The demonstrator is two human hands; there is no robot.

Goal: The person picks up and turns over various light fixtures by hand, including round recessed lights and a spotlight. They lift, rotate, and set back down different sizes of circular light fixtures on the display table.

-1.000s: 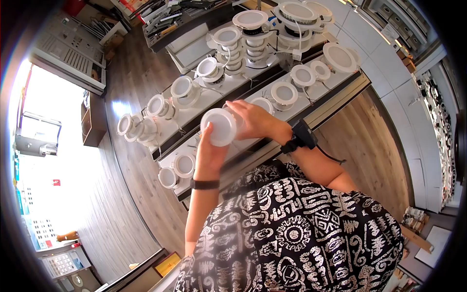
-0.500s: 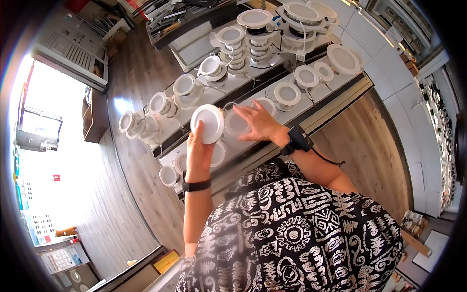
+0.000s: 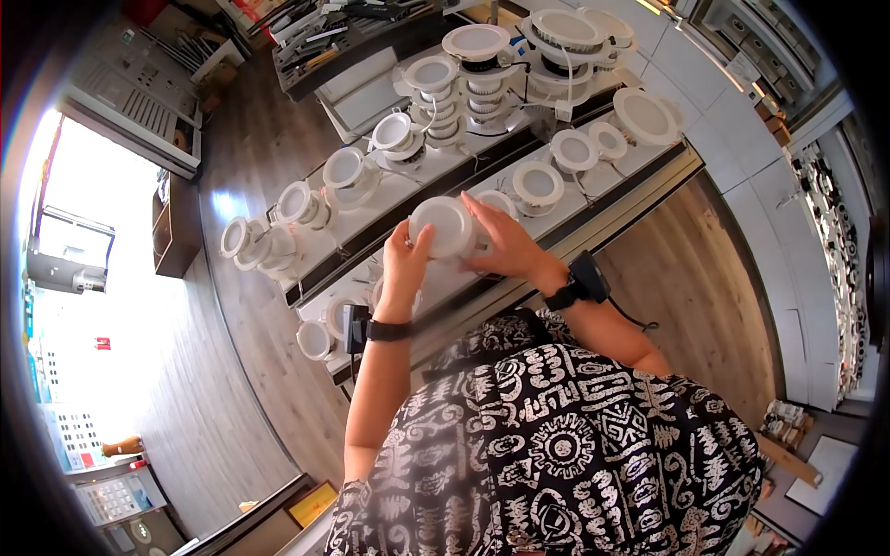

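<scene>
Left hand (image 3: 405, 269) & right hand (image 3: 505, 243) clamped on downlight (image 3: 443, 227), its back hidden

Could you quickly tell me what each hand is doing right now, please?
Left hand: closed on the left side of the white downlight.
Right hand: gripping the same downlight from the right.

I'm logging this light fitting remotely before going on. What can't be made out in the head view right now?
- Back of the held round downlight: hidden by the left hand and right hand.
- Any label or marking on it: too small to read.
- Shelf directly under the hands: covered by them.
- Items on the far counter: too small, distorted at the lens edge.
- Floor beneath the person: blocked by the patterned shirt.
</scene>
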